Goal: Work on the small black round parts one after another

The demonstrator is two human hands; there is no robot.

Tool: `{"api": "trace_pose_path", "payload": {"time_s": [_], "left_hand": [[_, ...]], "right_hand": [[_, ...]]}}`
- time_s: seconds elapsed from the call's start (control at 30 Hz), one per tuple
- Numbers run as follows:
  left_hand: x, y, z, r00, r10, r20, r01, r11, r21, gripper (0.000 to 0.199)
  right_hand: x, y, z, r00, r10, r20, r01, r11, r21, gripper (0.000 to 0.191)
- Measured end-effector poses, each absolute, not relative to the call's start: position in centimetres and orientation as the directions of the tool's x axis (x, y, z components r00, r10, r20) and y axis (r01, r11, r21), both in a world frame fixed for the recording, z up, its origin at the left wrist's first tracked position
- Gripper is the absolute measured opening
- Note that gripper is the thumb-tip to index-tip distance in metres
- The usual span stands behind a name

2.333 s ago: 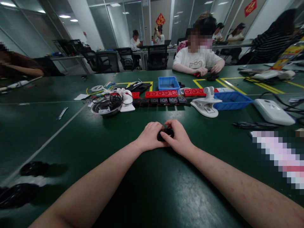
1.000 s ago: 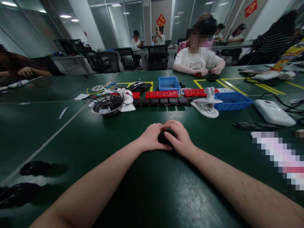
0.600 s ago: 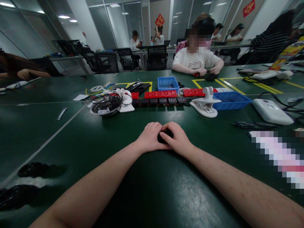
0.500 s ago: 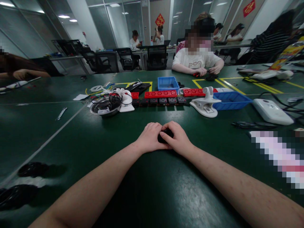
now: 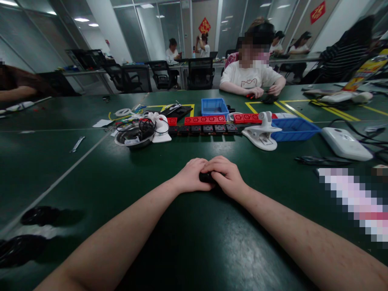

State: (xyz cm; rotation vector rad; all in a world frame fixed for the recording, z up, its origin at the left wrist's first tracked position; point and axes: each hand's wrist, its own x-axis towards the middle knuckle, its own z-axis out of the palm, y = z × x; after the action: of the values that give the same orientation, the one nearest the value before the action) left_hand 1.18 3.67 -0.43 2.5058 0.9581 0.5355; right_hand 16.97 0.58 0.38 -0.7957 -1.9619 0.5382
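Observation:
A small black rounded object [image 5: 206,177] lies between my two hands over the green table [image 5: 194,226]; most of it is covered, and its kind does not show. My left hand [image 5: 194,174] is closed around its left side. From the right, my right hand [image 5: 226,173] wraps over it, the thumb pressed against it and the fingers lying over those of my left hand. Two glossy black coil-like things [image 5: 39,215] rest at the lower left, near my left forearm.
Ahead lie red and black socket strips [image 5: 206,120], a metal bowl with cables [image 5: 133,139], a white clip base [image 5: 263,135] and blue bins [image 5: 295,128]. A wrench [image 5: 78,144] lies left, a white box [image 5: 345,142] right. A co-worker [image 5: 251,74] sits across.
My right hand's fingers have slid left over the object and my left fingers, and its thumb has shifted. Less of the black object shows now.

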Motion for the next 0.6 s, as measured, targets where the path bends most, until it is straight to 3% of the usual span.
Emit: {"api": "trace_pose_path", "payload": {"time_s": [0.27, 0.6], "left_hand": [[1.23, 3.5, -0.31, 0.684, 0.694, 0.225, 0.526, -0.683, 0.507, 0.058], [1.58, 3.33, -0.19, 0.628, 0.754, 0.193, 0.632, -0.638, 0.44, 0.038]], "right_hand": [[16.82, 0.45, 0.18, -0.31, 0.729, 0.61, 0.374, 0.684, -0.626, 0.026], [16.57, 1.05, -0.4, -0.276, 0.818, 0.504, 0.546, 0.565, -0.618, 0.021]]}}
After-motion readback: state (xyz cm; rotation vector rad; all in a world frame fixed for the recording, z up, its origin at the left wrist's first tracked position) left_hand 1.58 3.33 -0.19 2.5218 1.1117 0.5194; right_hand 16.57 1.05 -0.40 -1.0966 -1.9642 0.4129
